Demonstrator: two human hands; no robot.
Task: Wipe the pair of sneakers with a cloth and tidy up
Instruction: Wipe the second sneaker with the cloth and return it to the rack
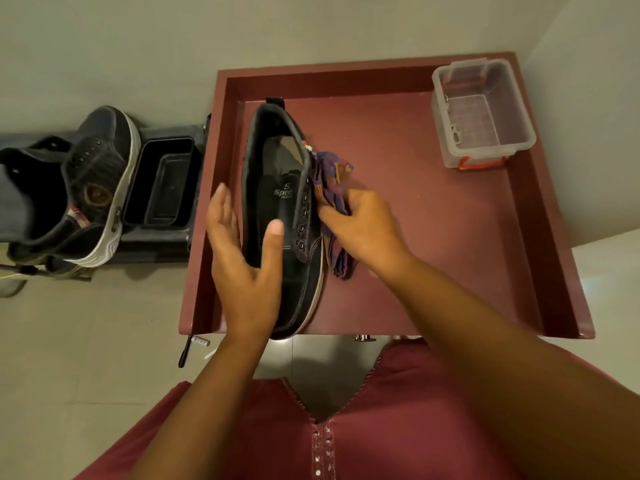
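Note:
A dark denim sneaker (277, 188) lies in the maroon tray (450, 237), its opening facing up and its toe toward me. My left hand (242, 265) holds it near the toe, thumb on top and fingers spread along its left side. My right hand (360, 226) grips a purple patterned cloth (330, 178) and presses it against the sneaker's right side by the eyelets. The second sneaker (97, 188) rests on its side on a dark stand to the left, outside the tray.
A clear plastic box (481, 112) with red latches stands in the tray's far right corner. A black rectangular container (162, 181) sits on the stand between the second sneaker and the tray. The floor is pale tile; small items lie near the tray's front left corner.

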